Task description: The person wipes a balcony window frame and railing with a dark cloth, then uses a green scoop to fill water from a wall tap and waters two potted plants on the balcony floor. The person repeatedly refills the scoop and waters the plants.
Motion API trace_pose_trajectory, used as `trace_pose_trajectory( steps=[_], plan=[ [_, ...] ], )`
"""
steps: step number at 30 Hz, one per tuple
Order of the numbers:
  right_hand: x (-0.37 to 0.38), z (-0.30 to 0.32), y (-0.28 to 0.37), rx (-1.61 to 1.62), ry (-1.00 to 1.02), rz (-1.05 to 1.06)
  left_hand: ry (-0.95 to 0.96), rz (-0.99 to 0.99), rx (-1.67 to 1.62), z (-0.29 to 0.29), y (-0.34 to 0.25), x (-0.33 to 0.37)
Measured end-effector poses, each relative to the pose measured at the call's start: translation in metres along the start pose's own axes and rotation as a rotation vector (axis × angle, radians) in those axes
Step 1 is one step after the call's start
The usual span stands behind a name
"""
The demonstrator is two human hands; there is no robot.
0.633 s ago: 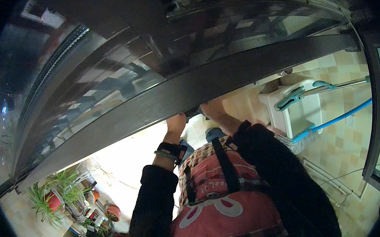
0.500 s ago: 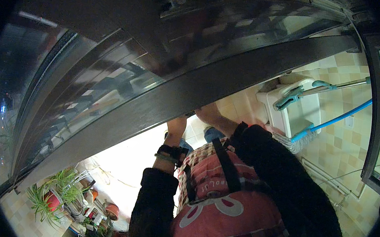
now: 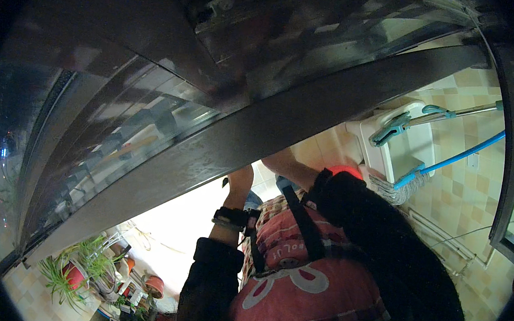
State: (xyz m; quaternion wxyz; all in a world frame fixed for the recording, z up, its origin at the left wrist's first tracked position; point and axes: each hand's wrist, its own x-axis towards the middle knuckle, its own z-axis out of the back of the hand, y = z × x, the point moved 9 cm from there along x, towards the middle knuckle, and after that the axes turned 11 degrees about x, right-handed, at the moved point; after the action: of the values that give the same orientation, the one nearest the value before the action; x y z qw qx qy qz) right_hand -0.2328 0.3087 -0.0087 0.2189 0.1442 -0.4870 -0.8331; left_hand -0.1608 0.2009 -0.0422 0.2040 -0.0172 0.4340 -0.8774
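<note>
Possible trouble from here: a pinched finger or a lost grip at the lower edge of the dark frame bar [image 3: 234, 140], owing to fingertips out of sight from above; perhaps also a rattle of the glass pane [image 3: 159, 120] from a sudden jerk. Less likely, a bump to the blue-handled mop [image 3: 471, 153] at the right, from a wide swing of the elbow. Long, flat and brownish grey in looks, dull along the face, with faint smudges near the middle. Lying slantwise across the view, lower left to upper right. Left hand [image 3: 241, 180] at the lower edge, fingers mostly covered; right hand [image 3: 281, 161] near it, likewise partly hidden behind the bar. Cannot tell the opening of either hand, nor anything gripped.
</note>
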Motion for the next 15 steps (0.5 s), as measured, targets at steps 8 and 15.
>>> trace_pose_trajectory(
  steps=[8, 15],
  plan=[
    [-0.037, 0.061, -0.040, 0.310, -0.144, -0.219, 0.167, -0.095, 0.022, -0.026, -0.035, -0.030],
    [0.005, 0.101, -0.059, 0.278, -0.173, -0.153, 0.165, -0.455, 0.288, -0.080, -0.073, 0.038]
  ],
)
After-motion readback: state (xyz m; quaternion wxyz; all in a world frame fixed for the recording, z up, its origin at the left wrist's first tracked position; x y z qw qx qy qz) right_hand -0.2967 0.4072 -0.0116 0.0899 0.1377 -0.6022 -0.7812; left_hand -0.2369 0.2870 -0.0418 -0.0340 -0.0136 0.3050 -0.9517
